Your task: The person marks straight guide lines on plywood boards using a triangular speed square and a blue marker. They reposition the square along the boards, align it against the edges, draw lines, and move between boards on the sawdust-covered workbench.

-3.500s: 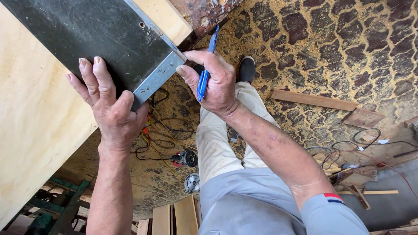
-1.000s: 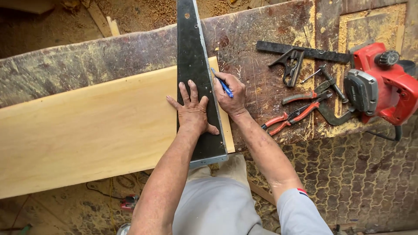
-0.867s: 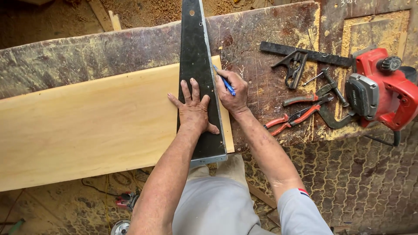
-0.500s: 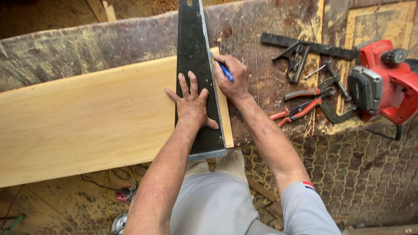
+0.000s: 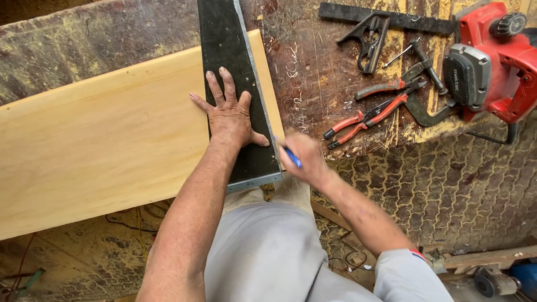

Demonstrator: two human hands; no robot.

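My left hand [image 5: 228, 114] lies flat, fingers spread, pinning the black straightedge [image 5: 235, 84] across the pale board [image 5: 112, 134]. My right hand [image 5: 305, 159], pinched around a blue pen [image 5: 291, 157], sits at the straightedge's near corner, at the board's front edge, so the marking stroke looks nearly finished. Right of the straightedge lie red pliers [image 5: 363, 114] and a red power planer [image 5: 492, 61].

- Bare board [image 5: 106, 134] lies open to the left of the left hand [image 5: 228, 114].
- Black straightedge [image 5: 235, 89] bars passage across its right end.
- Pliers [image 5: 369, 112], square [image 5: 380, 25] and red power tool [image 5: 492, 61] crowd the bench [image 5: 313, 67] on the right.
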